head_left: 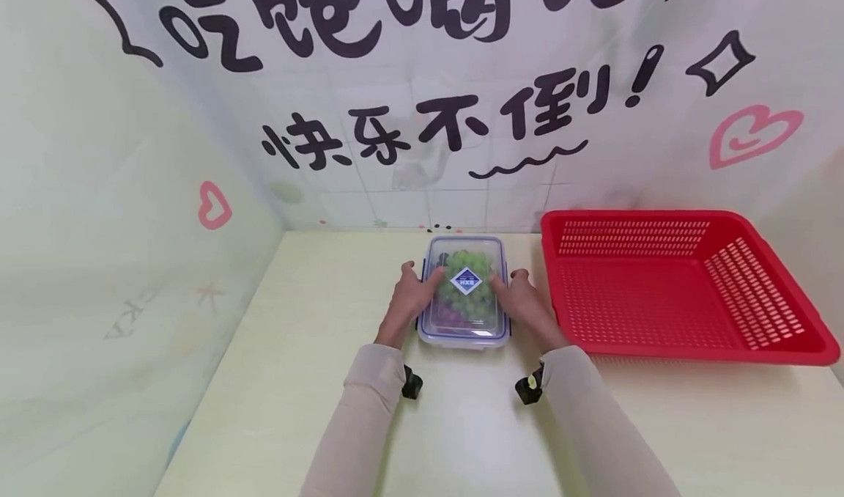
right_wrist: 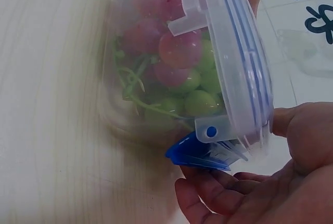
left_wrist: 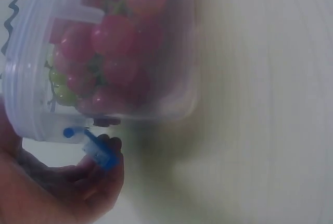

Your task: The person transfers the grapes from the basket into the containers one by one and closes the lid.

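A clear plastic food container with a blue-lined lid lies on the table, with green and red grapes inside. My left hand grips its left side, the thumb over the lid edge. In the left wrist view, curled fingertips are right at a blue side latch that stands out from the wall. On the opposite side my right hand holds the container likewise, thumb on the lid. Its fingers lie beneath another blue latch, also angled outward. A blue and white diamond label marks the lid.
A red perforated plastic basket stands on the table close to the right hand. Behind the container rises a wall printed with black characters and pink hearts. Another wall borders the table on the left.
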Motion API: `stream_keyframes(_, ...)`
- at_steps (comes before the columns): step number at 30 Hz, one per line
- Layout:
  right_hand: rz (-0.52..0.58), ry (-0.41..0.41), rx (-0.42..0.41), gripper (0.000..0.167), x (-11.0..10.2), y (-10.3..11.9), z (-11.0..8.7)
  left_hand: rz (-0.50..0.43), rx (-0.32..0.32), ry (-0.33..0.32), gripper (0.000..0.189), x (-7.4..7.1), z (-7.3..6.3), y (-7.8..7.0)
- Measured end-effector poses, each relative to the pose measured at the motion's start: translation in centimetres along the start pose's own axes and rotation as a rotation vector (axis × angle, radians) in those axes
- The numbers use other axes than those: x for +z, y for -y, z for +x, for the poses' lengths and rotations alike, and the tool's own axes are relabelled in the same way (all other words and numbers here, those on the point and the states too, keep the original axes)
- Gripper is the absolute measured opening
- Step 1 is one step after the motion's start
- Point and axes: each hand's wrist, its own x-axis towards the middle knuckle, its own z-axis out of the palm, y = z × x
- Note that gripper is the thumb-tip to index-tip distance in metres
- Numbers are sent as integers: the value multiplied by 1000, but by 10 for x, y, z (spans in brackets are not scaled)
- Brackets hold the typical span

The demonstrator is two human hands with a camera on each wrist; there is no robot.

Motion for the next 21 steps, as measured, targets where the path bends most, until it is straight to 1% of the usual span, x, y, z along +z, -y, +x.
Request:
stream_keyframes(7, 18, -33, 26, 71, 2, 0, 1, 14, -1, -17, 89, -4, -2, -4)
stream_keyframes(15, 16, -109, 81, 78, 0, 3, 3, 14, 17, -49, 76, -6, -4, -10)
stream_keyframes(17, 15, -115, 78, 77, 0, 4, 2, 15, 20, -53, 74, -6, -5, -11)
stream_keyframes(21, 12, -114, 53, 73, -1, 4, 2, 32, 50, -66, 66, -3, -5, -9)
